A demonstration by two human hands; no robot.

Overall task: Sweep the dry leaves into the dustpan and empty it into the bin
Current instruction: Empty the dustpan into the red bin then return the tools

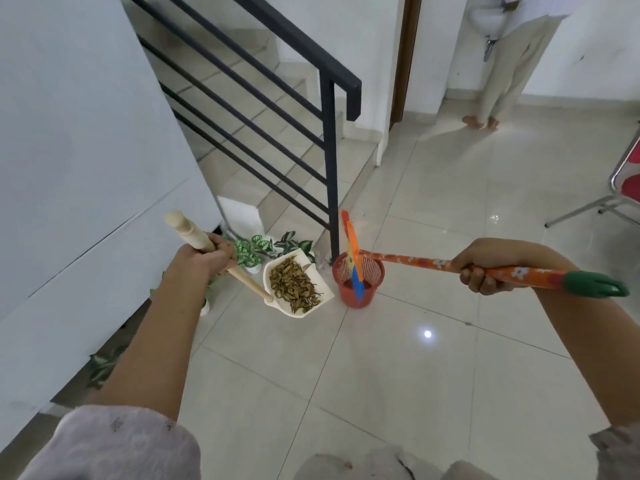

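Observation:
My left hand [202, 256] grips the wooden handle [188, 231] of a cream dustpan [273, 274]. The pan hangs just above the floor, loaded with a heap of dry brown leaves [293, 288]. To its right stands a small red mesh bin [358, 284] on the tiles, close to the pan's edge. My right hand [483, 270] holds the orange flowered broom handle [412, 262], whose green cap [595, 288] points right. The broom's orange and blue head [354, 256] hangs over and into the bin.
A black stair railing [329, 161] has its post right behind the bin. Green-leaved plants in white pots [251, 252] sit behind the dustpan by a white wall [76, 150]. Another person's legs [502, 81] stand far back right. A metal chair leg [588, 209] is at right.

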